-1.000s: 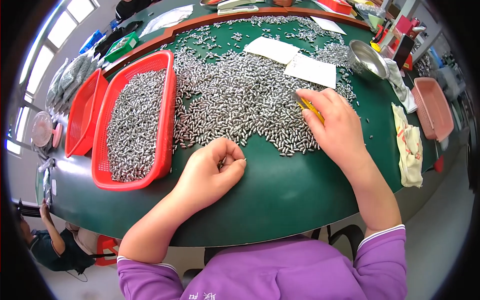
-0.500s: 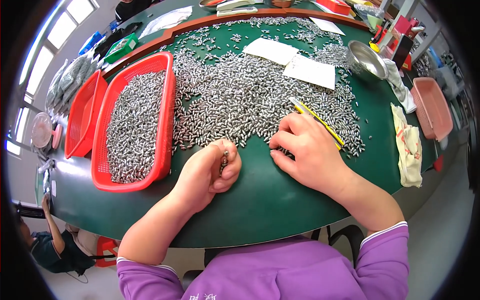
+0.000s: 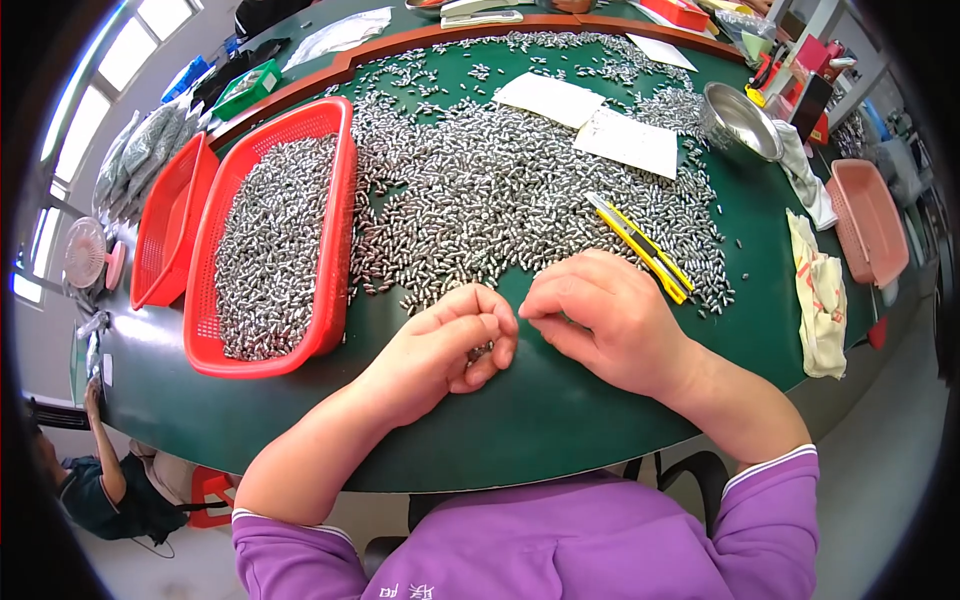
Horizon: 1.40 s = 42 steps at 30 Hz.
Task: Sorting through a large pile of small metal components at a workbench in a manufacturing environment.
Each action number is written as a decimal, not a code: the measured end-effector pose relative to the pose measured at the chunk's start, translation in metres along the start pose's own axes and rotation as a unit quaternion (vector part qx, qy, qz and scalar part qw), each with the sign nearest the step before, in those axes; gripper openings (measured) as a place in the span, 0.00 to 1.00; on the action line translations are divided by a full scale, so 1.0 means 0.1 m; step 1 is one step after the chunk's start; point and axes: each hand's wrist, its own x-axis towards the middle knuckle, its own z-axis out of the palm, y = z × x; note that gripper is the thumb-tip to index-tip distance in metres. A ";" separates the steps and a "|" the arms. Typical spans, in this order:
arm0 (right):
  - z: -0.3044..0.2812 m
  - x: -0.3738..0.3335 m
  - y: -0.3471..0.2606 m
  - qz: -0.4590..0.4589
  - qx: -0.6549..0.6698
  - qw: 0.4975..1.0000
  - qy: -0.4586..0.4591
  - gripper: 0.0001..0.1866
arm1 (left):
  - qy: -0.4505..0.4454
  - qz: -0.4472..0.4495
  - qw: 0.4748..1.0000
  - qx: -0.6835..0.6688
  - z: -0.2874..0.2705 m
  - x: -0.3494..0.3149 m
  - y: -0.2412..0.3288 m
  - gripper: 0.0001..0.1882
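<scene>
My left hand [image 3: 440, 345] is curled closed at the near edge of a wide pile of small silvery metal pieces [image 3: 470, 190]. Between its fingers shows a bit of the small metal pieces [image 3: 482, 351] it holds. Close beside it on the right, my right hand [image 3: 615, 315] has thumb and fingers pinched together, tips almost at the left fingertips; whatever lies in the pinch is hidden. A yellow utility knife [image 3: 645, 247] rests on the pile just beyond my right hand. To the left stands a red plastic basket [image 3: 343, 215] filled with the same metal pieces.
Paper sheets [image 3: 628, 143] lie on the pile. At right are a steel bowl [image 3: 738, 122], a cloth glove [image 3: 818, 300] and a pink basket [image 3: 868, 225]. Another red basket [image 3: 165, 240] stands far left. A wooden rail [image 3: 440, 37] borders the green table [image 3: 520, 430]. A person [image 3: 110, 490] sits lower left.
My right hand has drawn back from the pile's edge toward my left hand, its fingers coming together. My left hand has shifted slightly right and turned, its fingertips now facing the right hand.
</scene>
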 end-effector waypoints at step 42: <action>-0.05 0.01 0.04 -0.001 -0.052 0.999 0.007 0.11 | -0.029 0.005 1.000 0.006 0.00 -0.01 -0.01 0.08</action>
